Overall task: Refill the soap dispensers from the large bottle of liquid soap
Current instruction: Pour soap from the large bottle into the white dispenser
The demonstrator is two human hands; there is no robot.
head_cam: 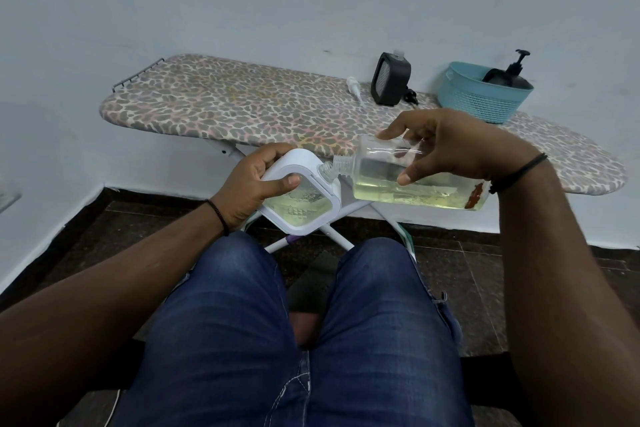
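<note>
Soap is being poured: the big soap bottle [412, 180], tipped sideways above the knees, is held by the right hand [446, 146], its mouth touching the white dispenser [298, 191] gripped by the left hand [252, 184]; next, it should probably be tipped slowly, so nothing spills

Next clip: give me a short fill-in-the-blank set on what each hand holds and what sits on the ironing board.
1. The right hand tips the large clear bottle so its neck meets the ____ dispenser.
2. That dispenser is gripped by the ____ hand.
3. The black pump bottle stands inside a ____ basket.
4. The black dispenser stands on the ____.

Missing words: white; left; blue; ironing board
</note>
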